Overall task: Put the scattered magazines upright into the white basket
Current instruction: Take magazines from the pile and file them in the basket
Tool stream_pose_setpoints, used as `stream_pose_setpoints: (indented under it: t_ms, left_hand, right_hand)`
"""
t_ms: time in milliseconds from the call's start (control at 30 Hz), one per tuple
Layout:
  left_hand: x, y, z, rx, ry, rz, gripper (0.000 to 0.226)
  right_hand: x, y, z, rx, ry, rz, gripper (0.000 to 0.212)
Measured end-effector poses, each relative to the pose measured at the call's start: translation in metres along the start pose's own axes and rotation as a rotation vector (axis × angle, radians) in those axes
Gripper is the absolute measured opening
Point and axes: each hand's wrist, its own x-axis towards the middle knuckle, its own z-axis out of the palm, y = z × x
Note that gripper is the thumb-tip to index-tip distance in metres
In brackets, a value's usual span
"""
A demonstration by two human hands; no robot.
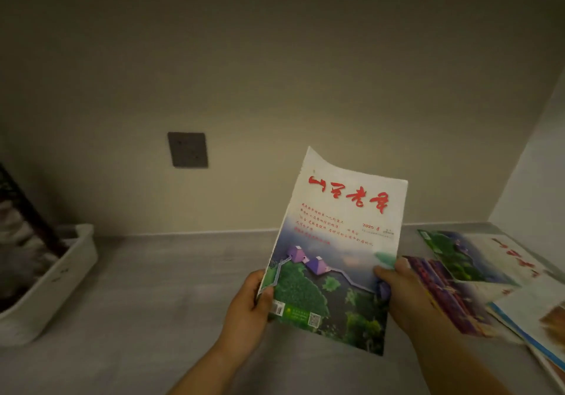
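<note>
Centrally, a thin, glossy magazine (pixel 336 242) is held up above the grey tabletop (pixel 171 287), well apart from the white basket (pixel 70 272) at the far left. Its cover is a limp rectangle of coated paper. The top is white with red brush-style characters, and it shades down into a printed misty landscape with purple pyramid-roofed huts and dense green trees. The top edge curves in a soft wave. The left grip (pixel 247 309) holds the lower left edge, with the thumb laid over the front of the cover, the fingers curled behind and the forearm rising from below. The right grip (pixel 403 300) pinches the lower right edge, thumb on the front and fingers hidden behind the pages, with the forearm coming in from the lower right. The magazine stands nearly upright, tilted a little to the right. The basket is a smooth plastic tub with rounded corners and a rolled rim, resting on the tabletop by the wall (pixel 275 58); its contents are too blurred to name. To the right, other magazines (pixel 477 260) lie flat and overlapping on the tabletop, also glossy, one purple and one blue-edged. The tabletop looks matt and faintly grained. A dark grey square plate (pixel 187 149) with rounded corners sits flat on the plain beige wall.
</note>
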Motion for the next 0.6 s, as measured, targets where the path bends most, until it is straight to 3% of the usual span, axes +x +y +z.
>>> stream_pose_setpoints:
  t_ms: [100,267,400,600]
  left_hand:
    - [0.002,0.000,-0.064,-0.023,0.072,-0.014,0.039]
    - [0.002,-0.015,-0.180,0.014,0.265,-0.017,0.024]
    - [-0.004,-0.018,-0.269,0.096,0.443,-0.006,0.030]
    - [-0.019,-0.015,-0.370,0.122,0.608,-0.003,0.033]
  right_hand:
    - [-0.012,-0.013,0.071,0.025,-0.099,-0.051,0.032]
    - [-0.041,-0.018,0.200,0.028,-0.285,-0.103,0.033]
    - [-0.061,-0.012,0.298,0.016,-0.402,-0.106,0.032]
    - [-0.079,-0.013,0.419,-0.034,-0.480,-0.158,0.031]
